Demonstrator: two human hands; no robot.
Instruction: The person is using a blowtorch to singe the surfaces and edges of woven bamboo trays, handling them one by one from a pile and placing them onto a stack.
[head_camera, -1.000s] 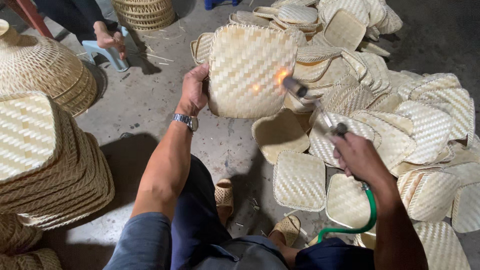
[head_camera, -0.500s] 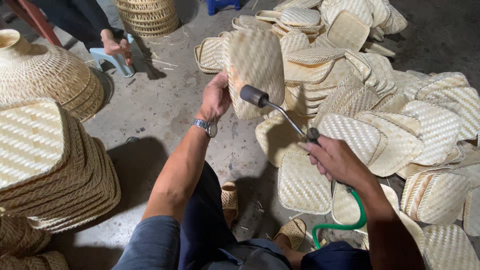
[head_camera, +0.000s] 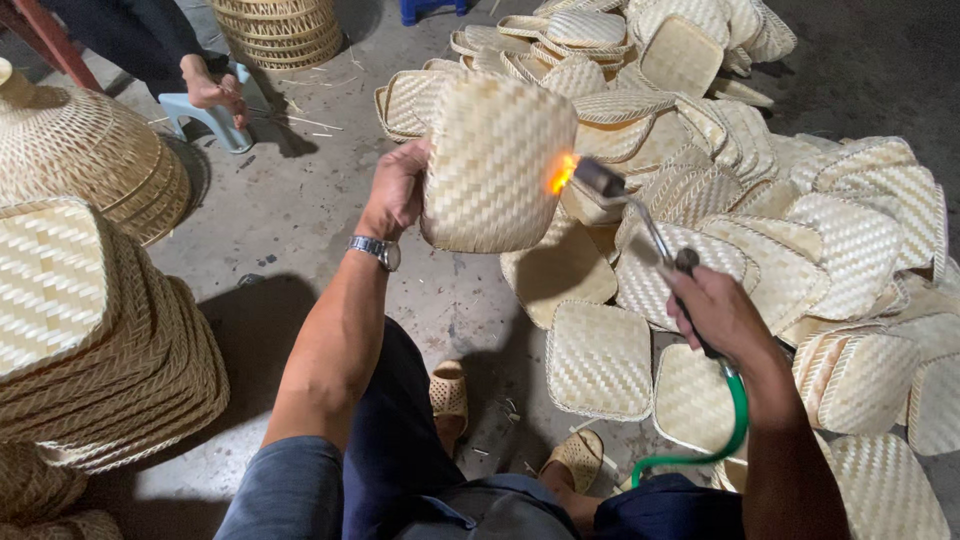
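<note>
At your far left a stack of woven bamboo trays (head_camera: 90, 330) sits nested one inside another on the concrete floor (head_camera: 290, 200), with a domed woven basket (head_camera: 85, 150) behind it; further back another person's bare foot (head_camera: 210, 90) rests on a small blue stool (head_camera: 215, 120). Your left hand (head_camera: 398, 190) is closed around the left edge of a woven bamboo tray (head_camera: 495, 165), holding it up in the air with its back toward you; half a second ago it was turned nearly edge-on, now it faces you flat. At its right edge a flame (head_camera: 562, 172) licks the weave, lit now where it showed none just before; it comes from the gas torch (head_camera: 640, 215) gripped tight in your right hand (head_camera: 715, 310), a green hose (head_camera: 725, 430) trailing down; beyond lies a loose heap of trays (head_camera: 800, 200).
</note>
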